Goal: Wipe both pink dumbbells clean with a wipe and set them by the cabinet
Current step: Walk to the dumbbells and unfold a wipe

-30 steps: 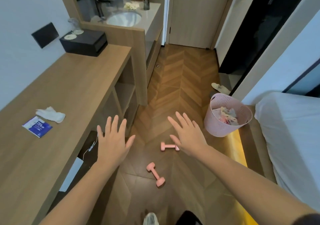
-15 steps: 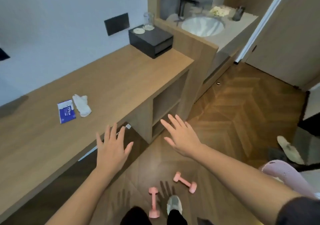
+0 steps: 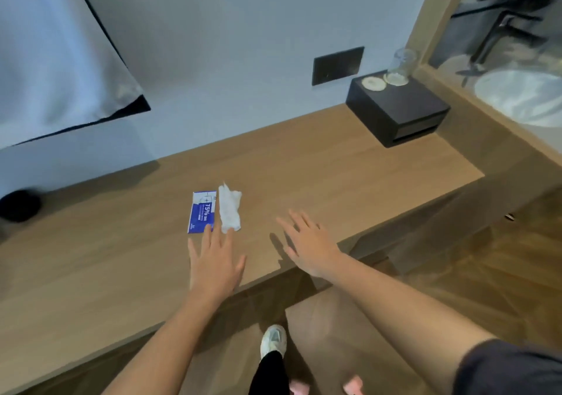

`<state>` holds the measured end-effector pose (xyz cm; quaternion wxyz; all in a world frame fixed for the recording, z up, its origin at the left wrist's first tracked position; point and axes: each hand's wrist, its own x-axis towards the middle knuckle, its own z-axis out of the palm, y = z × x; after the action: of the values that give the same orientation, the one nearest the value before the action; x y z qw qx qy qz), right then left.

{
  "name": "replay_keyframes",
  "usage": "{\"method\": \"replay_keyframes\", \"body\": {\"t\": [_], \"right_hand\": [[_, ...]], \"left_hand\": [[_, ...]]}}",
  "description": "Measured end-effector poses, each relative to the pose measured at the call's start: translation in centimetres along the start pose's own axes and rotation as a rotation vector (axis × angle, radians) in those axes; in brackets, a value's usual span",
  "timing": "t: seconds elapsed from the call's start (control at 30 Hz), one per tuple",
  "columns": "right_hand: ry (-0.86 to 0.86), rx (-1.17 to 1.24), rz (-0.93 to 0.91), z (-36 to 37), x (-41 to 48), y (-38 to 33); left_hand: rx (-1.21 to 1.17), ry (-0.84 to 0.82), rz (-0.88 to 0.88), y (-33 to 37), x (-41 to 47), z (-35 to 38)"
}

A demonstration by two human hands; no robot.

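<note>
A crumpled white wipe (image 3: 230,209) lies on the long wooden counter (image 3: 91,273), right beside a blue wipe packet (image 3: 201,211). My left hand (image 3: 214,262) hovers flat over the counter, fingers straight, its fingertips just short of the wipe and packet. My right hand (image 3: 307,244) is spread open over the counter's front edge, to the right of the wipe. Both hands hold nothing. Pink ends of the dumbbells (image 3: 299,388) (image 3: 352,385) peek in at the bottom edge, on the floor by my foot.
A black box (image 3: 398,112) with a glass (image 3: 400,66) on top stands at the counter's far right, under a dark wall panel (image 3: 337,64). A sink (image 3: 523,96) lies beyond a wooden divider. A dark round object (image 3: 19,204) sits far left. Herringbone floor (image 3: 486,288) runs right.
The view has swung left and up from the floor to the counter. Both open hands have come over the counter, the left one close to the wipe. The dumbbells have slipped to the bottom edge.
</note>
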<state>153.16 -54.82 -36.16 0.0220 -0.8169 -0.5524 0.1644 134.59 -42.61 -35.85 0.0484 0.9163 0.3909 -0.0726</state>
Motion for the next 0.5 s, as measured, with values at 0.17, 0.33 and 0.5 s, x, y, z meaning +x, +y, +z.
{"method": "replay_keyframes", "body": {"t": [0.17, 0.33, 0.5], "right_hand": [[-0.043, 0.009, -0.043, 0.3, 8.2, -1.8], [-0.019, 0.028, -0.163, 0.4, 15.1, -3.0], [-0.122, -0.041, -0.279, 0.9, 19.2, -3.6]], "left_hand": [[-0.011, -0.026, -0.004, -2.1, 5.6, 0.3], [-0.063, -0.036, 0.05, -3.4, 9.2, 1.6], [-0.086, 0.091, 0.136, -4.6, 10.7, 2.4]]}}
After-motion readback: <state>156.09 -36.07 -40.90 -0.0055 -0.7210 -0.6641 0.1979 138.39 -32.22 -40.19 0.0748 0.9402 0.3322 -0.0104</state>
